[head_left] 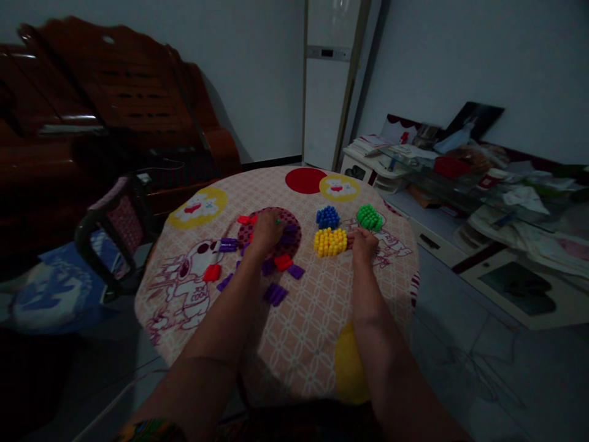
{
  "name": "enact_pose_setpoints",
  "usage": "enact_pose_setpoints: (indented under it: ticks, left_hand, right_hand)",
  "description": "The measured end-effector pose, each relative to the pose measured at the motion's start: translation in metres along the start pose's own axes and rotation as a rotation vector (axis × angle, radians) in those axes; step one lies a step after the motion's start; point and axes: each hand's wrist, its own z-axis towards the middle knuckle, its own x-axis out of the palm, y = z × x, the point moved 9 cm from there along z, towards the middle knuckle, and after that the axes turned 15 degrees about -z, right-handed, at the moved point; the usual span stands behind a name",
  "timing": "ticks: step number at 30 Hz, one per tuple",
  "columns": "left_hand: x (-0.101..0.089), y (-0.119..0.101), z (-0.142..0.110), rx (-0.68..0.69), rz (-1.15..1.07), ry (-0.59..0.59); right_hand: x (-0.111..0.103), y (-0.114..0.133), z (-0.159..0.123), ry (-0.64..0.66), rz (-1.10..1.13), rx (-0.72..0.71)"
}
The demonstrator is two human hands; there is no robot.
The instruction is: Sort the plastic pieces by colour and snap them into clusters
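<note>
My left hand [267,231] is over the scattered plastic pieces left of the table's middle, its fingers curled downward. A small green spot shows at its fingers; whether that is a held piece or a ring I cannot make out. Around it lie purple pieces [275,294] and red pieces [212,272]. My right hand [365,244] rests on the cloth, its fingers stretched toward the right end of a block of yellow knobbed pieces [330,242] and seemingly touching it. Just beyond are a blue knobbed cluster [327,217] and a green knobbed cluster [369,217].
The round table has a patterned cloth [304,331]. A chair [110,239] stands at its left, and a wooden bench [119,92] behind. On the right, a low cabinet [464,264] carries papers, bags and a cup [492,178]. A tall white unit [326,104] stands at the wall.
</note>
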Motion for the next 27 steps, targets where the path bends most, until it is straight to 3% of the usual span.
enact_pose_setpoints:
  ticks: [4, 7, 10, 18, 27]
  left_hand:
    - [-0.017, 0.033, 0.025, -0.066, 0.073, 0.017]
    - [-0.007, 0.051, 0.040, -0.157, 0.136, 0.139]
    - [0.007, 0.060, 0.040, -0.228, 0.223, 0.252]
    - [0.012, 0.039, 0.005, -0.011, 0.204, 0.392]
    - [0.010, 0.026, -0.020, 0.032, 0.012, 0.320]
  right_hand:
    - [0.001, -0.003, 0.005, -0.011, -0.025, -0.029]
    - [0.001, -0.006, 0.008, -0.017, -0.032, -0.029]
    - [0.001, -0.007, 0.008, -0.022, -0.018, -0.035]
    - [0.000, -0.005, 0.006, -0.018, -0.023, -0.048]
    - [0.000, -0.002, 0.002, -0.009, -0.028, -0.020]
